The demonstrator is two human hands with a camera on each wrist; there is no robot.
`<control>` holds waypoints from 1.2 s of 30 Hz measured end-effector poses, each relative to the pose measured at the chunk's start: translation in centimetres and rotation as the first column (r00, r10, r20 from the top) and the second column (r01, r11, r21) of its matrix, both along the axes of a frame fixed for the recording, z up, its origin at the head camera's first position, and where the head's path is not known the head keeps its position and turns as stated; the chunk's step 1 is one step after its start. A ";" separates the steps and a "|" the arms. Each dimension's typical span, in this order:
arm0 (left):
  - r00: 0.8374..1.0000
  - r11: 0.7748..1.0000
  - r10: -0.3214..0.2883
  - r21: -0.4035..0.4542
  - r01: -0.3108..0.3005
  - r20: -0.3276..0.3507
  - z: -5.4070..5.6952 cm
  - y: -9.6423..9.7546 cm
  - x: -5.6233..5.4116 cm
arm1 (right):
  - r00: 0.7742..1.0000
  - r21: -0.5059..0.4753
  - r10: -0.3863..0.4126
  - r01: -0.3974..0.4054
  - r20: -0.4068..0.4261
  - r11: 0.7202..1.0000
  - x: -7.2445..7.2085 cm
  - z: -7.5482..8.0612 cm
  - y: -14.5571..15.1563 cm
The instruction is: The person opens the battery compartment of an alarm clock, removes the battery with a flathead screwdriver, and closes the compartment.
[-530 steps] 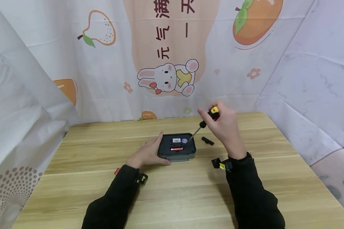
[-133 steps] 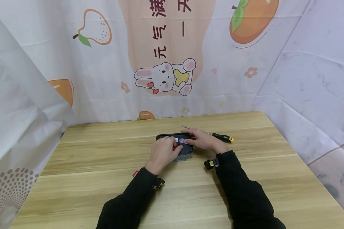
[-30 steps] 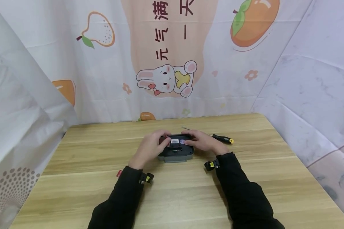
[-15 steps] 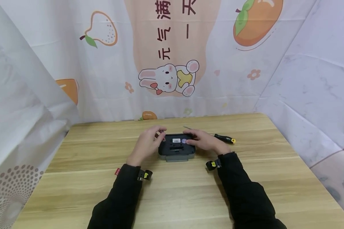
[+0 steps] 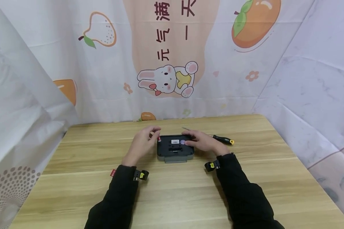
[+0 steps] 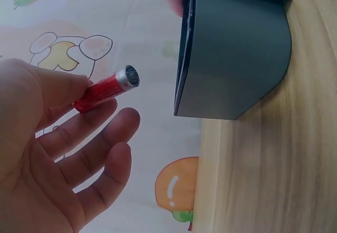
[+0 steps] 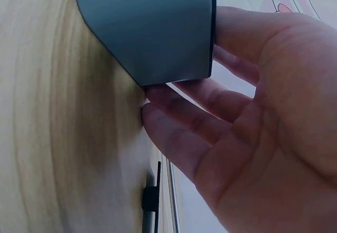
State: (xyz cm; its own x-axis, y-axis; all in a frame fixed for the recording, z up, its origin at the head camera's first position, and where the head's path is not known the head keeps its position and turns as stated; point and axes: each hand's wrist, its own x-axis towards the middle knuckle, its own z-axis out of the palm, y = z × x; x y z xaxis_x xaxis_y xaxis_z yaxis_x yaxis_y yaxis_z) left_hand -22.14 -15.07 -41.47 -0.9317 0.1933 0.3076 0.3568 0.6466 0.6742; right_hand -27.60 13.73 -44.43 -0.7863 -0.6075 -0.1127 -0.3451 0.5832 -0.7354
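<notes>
Seen from the head camera, the red battery [image 6: 105, 92] is held up at about 10 o'clock from the middle of the dark box [image 5: 175, 158], and the left wrist view shows the two apart. The person's left grip [image 5: 143, 140] pinches the battery between thumb and fingers well back on its red sleeve, the other fingers loosely bent beneath and the silver end free, aimed towards the box. The battery should prove light, rigid and hard to harm, though its smooth round sleeve may roll or slip between fingertips; a pinch near mid-length would steady it best. The box sits on the desk [image 5: 172, 197], its narrow slot [image 5: 175, 149] facing up. The right grip [image 5: 200, 140] holds the box's 2 o'clock corner, thumb over the top edge and fingers down the side. Its shell looks like stiff plastic, probably light enough to slide if pushed, so opposite side walls offer the surest hold. The screwdriver [image 5: 223, 140] lies nearly at 3 o'clock; its thick handle is the natural place to take it.
</notes>
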 end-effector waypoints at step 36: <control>0.949 0.997 0.051 -0.075 -0.029 0.310 -2.7 -5.4 -0.9 | 0.999 0.000 -0.012 0.012 0.033 1.000 -0.1 0.3 -0.1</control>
State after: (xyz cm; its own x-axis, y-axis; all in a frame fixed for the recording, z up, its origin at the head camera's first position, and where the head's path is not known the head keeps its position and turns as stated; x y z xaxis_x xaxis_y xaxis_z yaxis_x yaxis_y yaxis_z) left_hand -23.05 -20.45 -44.21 -0.9864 0.1639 -0.0121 0.1084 0.7047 0.7012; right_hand -27.67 13.65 -44.16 -0.7893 -0.5981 -0.1390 -0.3134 0.5871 -0.7464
